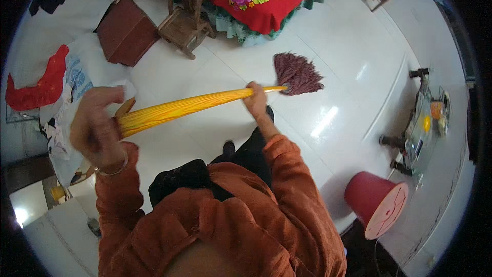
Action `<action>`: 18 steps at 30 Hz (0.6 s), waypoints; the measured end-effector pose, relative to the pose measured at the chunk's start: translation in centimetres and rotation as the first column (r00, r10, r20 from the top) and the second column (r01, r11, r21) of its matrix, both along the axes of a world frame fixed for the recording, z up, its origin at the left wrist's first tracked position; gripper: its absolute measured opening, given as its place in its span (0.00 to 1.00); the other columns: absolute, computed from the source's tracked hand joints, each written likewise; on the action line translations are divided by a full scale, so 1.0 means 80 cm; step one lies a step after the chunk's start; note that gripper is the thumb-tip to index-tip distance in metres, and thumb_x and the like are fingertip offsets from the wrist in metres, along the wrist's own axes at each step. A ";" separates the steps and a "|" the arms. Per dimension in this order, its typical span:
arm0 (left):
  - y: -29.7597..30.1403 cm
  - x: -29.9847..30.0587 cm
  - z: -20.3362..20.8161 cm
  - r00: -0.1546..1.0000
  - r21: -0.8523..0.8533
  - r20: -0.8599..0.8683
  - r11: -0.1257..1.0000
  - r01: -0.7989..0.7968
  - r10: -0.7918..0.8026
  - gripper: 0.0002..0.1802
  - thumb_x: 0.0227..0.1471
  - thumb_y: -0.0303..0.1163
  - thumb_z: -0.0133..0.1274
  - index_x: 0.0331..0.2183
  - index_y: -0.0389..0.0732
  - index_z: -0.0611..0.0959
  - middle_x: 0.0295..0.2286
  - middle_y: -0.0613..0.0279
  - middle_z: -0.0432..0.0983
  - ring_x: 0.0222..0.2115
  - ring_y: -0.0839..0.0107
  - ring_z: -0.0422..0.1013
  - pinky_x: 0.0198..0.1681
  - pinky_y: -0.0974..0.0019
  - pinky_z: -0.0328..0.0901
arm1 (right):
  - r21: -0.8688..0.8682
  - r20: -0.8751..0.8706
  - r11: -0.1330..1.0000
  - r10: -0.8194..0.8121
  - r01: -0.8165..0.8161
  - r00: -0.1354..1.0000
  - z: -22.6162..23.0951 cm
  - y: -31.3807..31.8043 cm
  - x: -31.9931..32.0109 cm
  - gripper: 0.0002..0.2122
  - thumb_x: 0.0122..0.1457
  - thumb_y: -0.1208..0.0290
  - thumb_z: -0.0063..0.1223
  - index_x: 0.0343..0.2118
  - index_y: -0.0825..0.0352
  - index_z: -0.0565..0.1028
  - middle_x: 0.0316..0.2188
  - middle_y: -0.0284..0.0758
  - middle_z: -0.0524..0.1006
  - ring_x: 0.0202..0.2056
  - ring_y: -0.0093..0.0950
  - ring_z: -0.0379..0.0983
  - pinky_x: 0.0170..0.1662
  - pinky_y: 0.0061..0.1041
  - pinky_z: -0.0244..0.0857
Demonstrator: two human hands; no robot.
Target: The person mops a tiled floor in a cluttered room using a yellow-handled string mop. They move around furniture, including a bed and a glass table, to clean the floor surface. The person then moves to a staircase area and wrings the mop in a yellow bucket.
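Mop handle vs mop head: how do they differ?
Colour: the mop handle is streaky yellow-orange; the mop head is dark maroon.
Shape: the mop handle is a long rod; the mop head is a shaggy, fanned-out bunch.
Contact: the left hand and right hand are on the mop handle; neither touches the mop head.
Shared: both belong to one mop.

The left of two fisheyes on my head looks down past my shirt (246, 220); my left hand (100, 128) looms nearest, the mop (195, 107) recedes toward the floor (353, 87), and the view reaches forward to the red cloth (261, 7).
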State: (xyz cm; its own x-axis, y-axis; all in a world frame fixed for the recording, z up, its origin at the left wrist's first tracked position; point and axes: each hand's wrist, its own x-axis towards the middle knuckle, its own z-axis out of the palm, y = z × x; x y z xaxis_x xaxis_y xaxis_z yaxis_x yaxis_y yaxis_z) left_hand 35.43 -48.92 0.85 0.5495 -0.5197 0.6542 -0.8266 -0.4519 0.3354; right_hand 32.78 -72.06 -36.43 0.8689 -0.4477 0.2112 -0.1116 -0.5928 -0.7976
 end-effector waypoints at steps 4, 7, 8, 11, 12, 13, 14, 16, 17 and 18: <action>0.103 -0.028 0.015 0.970 -0.277 -0.185 0.956 0.100 -0.155 0.22 0.58 0.40 0.33 0.39 0.30 0.71 0.21 0.58 0.71 0.20 0.71 0.67 0.32 0.60 0.68 | 0.102 0.059 0.987 0.115 -0.120 0.992 -0.008 0.127 -0.059 0.09 0.39 0.70 0.57 0.22 0.66 0.69 0.21 0.41 0.71 0.28 0.42 0.67 0.31 0.35 0.62; 0.197 -0.053 0.053 0.826 -0.291 -0.334 0.883 0.367 -0.454 0.22 0.58 0.45 0.33 0.47 0.41 0.68 0.16 0.71 0.64 0.16 0.81 0.60 0.26 0.73 0.63 | 0.227 0.054 0.919 0.317 -0.321 0.947 0.023 0.209 -0.104 0.09 0.39 0.69 0.58 0.21 0.66 0.70 0.20 0.42 0.71 0.27 0.42 0.68 0.30 0.35 0.62; 0.216 -0.062 0.058 0.787 -0.298 -0.353 0.858 0.418 -0.506 0.20 0.58 0.46 0.34 0.45 0.44 0.69 0.16 0.71 0.63 0.17 0.81 0.59 0.24 0.75 0.60 | 0.239 0.059 0.894 0.376 -0.379 0.925 0.031 0.225 -0.119 0.09 0.40 0.68 0.57 0.20 0.66 0.70 0.20 0.42 0.71 0.25 0.42 0.68 0.29 0.36 0.62; 0.221 -0.096 0.065 0.653 -0.414 -0.399 0.762 0.499 -0.644 0.14 0.57 0.47 0.36 0.31 0.49 0.70 0.17 0.73 0.61 0.17 0.81 0.57 0.24 0.78 0.57 | 0.205 0.066 0.833 0.511 -0.513 0.857 0.019 0.257 -0.157 0.10 0.44 0.65 0.56 0.17 0.65 0.70 0.16 0.41 0.71 0.21 0.42 0.68 0.26 0.37 0.62; 0.215 -0.110 0.063 0.666 -0.433 -0.387 0.764 0.478 -0.637 0.14 0.57 0.45 0.37 0.28 0.48 0.69 0.17 0.73 0.61 0.17 0.80 0.56 0.24 0.79 0.58 | 0.172 0.053 0.821 0.545 -0.545 0.837 0.011 0.259 -0.166 0.10 0.44 0.65 0.56 0.17 0.65 0.70 0.15 0.41 0.71 0.20 0.42 0.68 0.25 0.37 0.62; 0.217 -0.123 0.055 0.796 -0.400 -0.317 0.834 0.381 -0.515 0.13 0.57 0.44 0.36 0.26 0.48 0.68 0.17 0.73 0.61 0.16 0.81 0.56 0.24 0.79 0.58 | 0.131 0.041 0.807 0.576 -0.576 0.817 0.008 0.257 -0.173 0.11 0.45 0.64 0.55 0.16 0.65 0.70 0.14 0.40 0.71 0.19 0.42 0.68 0.24 0.37 0.62; 0.222 -0.145 0.044 0.902 -0.369 -0.235 0.892 0.262 -0.362 0.13 0.57 0.42 0.36 0.24 0.48 0.68 0.17 0.73 0.61 0.16 0.81 0.56 0.24 0.79 0.58 | 0.104 0.047 0.796 0.595 -0.596 0.802 0.008 0.252 -0.178 0.11 0.45 0.64 0.55 0.16 0.65 0.70 0.14 0.40 0.71 0.19 0.42 0.68 0.24 0.37 0.62; 0.244 -0.190 0.023 0.961 -0.382 -0.142 0.908 0.169 -0.239 0.14 0.57 0.40 0.35 0.22 0.47 0.66 0.17 0.72 0.61 0.16 0.80 0.57 0.23 0.78 0.58 | 0.057 0.062 0.770 0.633 -0.636 0.772 0.008 0.231 -0.188 0.11 0.45 0.65 0.55 0.15 0.65 0.70 0.14 0.40 0.71 0.19 0.41 0.69 0.25 0.36 0.63; 0.252 -0.213 0.016 0.975 -0.379 -0.110 0.915 0.136 -0.191 0.13 0.57 0.39 0.36 0.23 0.46 0.67 0.17 0.71 0.62 0.16 0.80 0.57 0.25 0.75 0.59 | 0.042 0.072 0.759 0.646 -0.649 0.760 0.009 0.221 -0.190 0.11 0.45 0.65 0.55 0.15 0.65 0.69 0.14 0.40 0.71 0.19 0.41 0.69 0.24 0.36 0.63; 0.248 -0.231 0.006 0.979 -0.361 -0.108 0.924 0.124 -0.173 0.12 0.57 0.38 0.36 0.24 0.45 0.67 0.17 0.70 0.62 0.16 0.79 0.58 0.26 0.72 0.59 | 0.030 0.074 0.753 0.654 -0.657 0.753 0.007 0.207 -0.197 0.11 0.45 0.65 0.55 0.15 0.64 0.69 0.14 0.40 0.71 0.19 0.41 0.69 0.24 0.36 0.63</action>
State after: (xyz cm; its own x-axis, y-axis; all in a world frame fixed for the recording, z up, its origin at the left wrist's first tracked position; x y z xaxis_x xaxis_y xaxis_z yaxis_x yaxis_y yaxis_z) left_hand 16.97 -29.07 1.33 0.5797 -0.3531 0.7343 -0.8108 -0.1602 0.5630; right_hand 17.00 -55.52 -35.90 0.9407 0.2163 0.2613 0.3344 -0.4625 -0.8212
